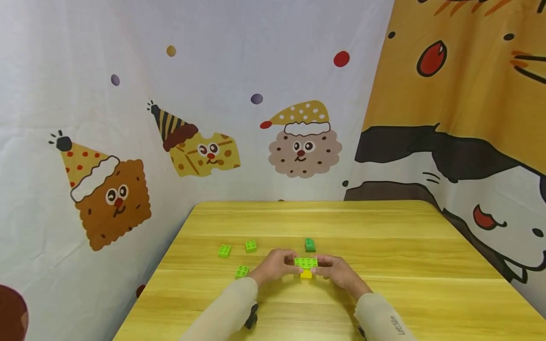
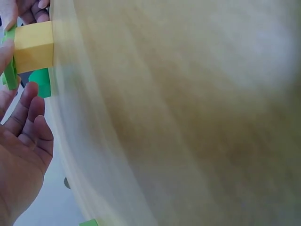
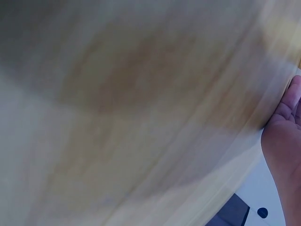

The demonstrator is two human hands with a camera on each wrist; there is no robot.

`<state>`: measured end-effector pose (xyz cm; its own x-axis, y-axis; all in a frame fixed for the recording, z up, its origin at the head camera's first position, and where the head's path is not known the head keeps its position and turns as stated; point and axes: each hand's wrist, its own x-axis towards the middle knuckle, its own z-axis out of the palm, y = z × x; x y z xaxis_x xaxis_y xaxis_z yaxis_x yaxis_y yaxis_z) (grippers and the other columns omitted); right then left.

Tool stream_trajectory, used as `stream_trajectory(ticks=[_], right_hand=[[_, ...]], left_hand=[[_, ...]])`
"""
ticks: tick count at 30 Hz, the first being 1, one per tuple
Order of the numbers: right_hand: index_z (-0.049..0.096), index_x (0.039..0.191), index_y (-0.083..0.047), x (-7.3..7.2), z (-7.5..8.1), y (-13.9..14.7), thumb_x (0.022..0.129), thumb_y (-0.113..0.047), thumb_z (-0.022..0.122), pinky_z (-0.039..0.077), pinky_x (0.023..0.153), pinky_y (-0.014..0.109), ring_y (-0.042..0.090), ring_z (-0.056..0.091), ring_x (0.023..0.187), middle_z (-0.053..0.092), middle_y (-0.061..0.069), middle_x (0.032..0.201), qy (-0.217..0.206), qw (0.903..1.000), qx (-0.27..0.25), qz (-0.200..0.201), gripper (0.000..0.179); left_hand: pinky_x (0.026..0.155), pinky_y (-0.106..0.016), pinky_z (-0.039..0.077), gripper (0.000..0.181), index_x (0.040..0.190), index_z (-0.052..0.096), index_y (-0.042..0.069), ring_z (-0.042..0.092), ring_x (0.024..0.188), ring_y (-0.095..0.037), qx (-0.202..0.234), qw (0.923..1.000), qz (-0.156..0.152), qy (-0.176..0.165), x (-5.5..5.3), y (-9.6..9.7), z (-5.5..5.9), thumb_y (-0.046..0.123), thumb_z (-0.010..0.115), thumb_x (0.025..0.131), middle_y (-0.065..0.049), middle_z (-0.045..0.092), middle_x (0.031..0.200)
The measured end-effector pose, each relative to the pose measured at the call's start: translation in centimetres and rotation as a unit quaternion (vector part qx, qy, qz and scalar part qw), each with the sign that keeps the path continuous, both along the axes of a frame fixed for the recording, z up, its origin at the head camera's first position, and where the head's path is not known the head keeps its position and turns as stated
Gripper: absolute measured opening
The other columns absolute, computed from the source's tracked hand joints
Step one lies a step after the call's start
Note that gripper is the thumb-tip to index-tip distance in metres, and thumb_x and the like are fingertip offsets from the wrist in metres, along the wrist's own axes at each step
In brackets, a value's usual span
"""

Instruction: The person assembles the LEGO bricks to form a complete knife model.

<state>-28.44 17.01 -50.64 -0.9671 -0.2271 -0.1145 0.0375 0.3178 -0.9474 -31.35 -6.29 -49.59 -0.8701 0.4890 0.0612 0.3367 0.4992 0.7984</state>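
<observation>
A long light green toy building brick (image 1: pixel 305 263), studs up, sits on top of a yellow block (image 1: pixel 305 274) at the middle of the table. My left hand (image 1: pixel 275 266) pinches the green brick's left end; my right hand (image 1: pixel 339 271) grips its right end. In the left wrist view, the yellow block (image 2: pixel 35 46) joins the green brick (image 2: pixel 10 59), with fingers on the green one. The right wrist view catches only part of my right hand (image 3: pixel 284 136) at its edge; the bricks' hold is out of sight there.
Just beyond the hands lies a darker green brick (image 1: pixel 309 245) with a curved side. To the left are three light green bricks, one (image 1: pixel 242 271) close to my left wrist, others (image 1: pixel 250 246) farther back. The wooden table (image 1: pixel 362 222) meets a cartoon-printed cloth (image 1: pixel 256 189) behind.
</observation>
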Motion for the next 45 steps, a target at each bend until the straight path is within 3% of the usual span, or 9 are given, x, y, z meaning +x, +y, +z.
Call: stream_trajectory(ticks=[7,15,26,32,40,45], right_hand=[[0.065,0.127,-0.003,-0.1,-0.2,0.0,0.088,-0.028,0.078,0.047,0.085,0.041,0.021,0.059,0.102,0.067,0.006,0.117,0.001,1.0,-0.002,-0.007,0.048],[0.065,0.129,-0.005,0.0,-0.2,0.0,0.088,-0.03,0.077,0.048,0.086,0.042,0.021,0.058,0.103,0.066,0.006,0.119,0.003,0.9999,0.007,-0.009,0.05],[0.064,0.13,-0.004,-0.2,-0.3,-0.1,0.088,-0.029,0.077,0.048,0.084,0.039,0.021,0.058,0.102,0.066,0.006,0.117,0.005,0.9999,0.004,-0.008,0.051],[0.064,0.131,-0.004,-0.3,-0.4,-0.1,0.087,-0.028,0.078,0.049,0.084,0.04,0.021,0.059,0.102,0.066,0.006,0.118,0.001,0.9998,0.006,-0.017,0.052],[0.064,0.13,-0.003,-0.3,-0.5,-0.1,0.087,-0.027,0.078,0.049,0.084,0.04,0.022,0.058,0.103,0.067,0.006,0.117,0.003,0.9999,0.002,-0.016,0.051],[0.065,0.129,-0.004,-0.3,-0.5,-0.1,0.087,-0.027,0.079,0.049,0.083,0.038,0.021,0.058,0.101,0.067,0.006,0.115,0.003,0.9999,0.001,-0.016,0.05]], left_hand=[[0.067,-0.026,0.047,0.023,0.105,0.072,0.018,0.054,0.074,-0.009,-0.012,0.9998,-0.006,0.012,-0.1,-0.2,0.2,0.028,0.08,0.086,0.006,0.062,0.083],[0.077,-0.031,0.048,0.057,0.131,0.064,0.011,0.055,0.089,-0.011,-0.03,0.9996,-0.001,-0.001,-0.5,-1.1,0.6,0.039,0.08,0.084,0.005,0.061,0.098],[0.081,-0.035,0.048,0.053,0.129,0.065,0.013,0.055,0.095,-0.015,-0.004,0.9999,0.009,0.008,-1.1,-2.9,1.6,0.041,0.078,0.086,-0.006,0.064,0.109],[0.084,-0.04,0.048,0.05,0.132,0.064,0.017,0.055,0.1,-0.02,0.02,0.9996,0.019,-0.006,-1.6,-4.3,2.6,0.038,0.076,0.089,-0.012,0.063,0.115],[0.085,-0.04,0.047,0.048,0.132,0.063,0.02,0.055,0.1,-0.019,0.022,0.9982,0.056,0.003,-2.3,-6.3,2.9,0.04,0.074,0.09,-0.002,0.061,0.111],[0.085,-0.042,0.048,0.051,0.133,0.063,0.016,0.055,0.102,-0.023,0.037,0.9969,0.069,0.008,-2.5,-7.8,2.7,0.042,0.074,0.089,-0.005,0.062,0.112]])
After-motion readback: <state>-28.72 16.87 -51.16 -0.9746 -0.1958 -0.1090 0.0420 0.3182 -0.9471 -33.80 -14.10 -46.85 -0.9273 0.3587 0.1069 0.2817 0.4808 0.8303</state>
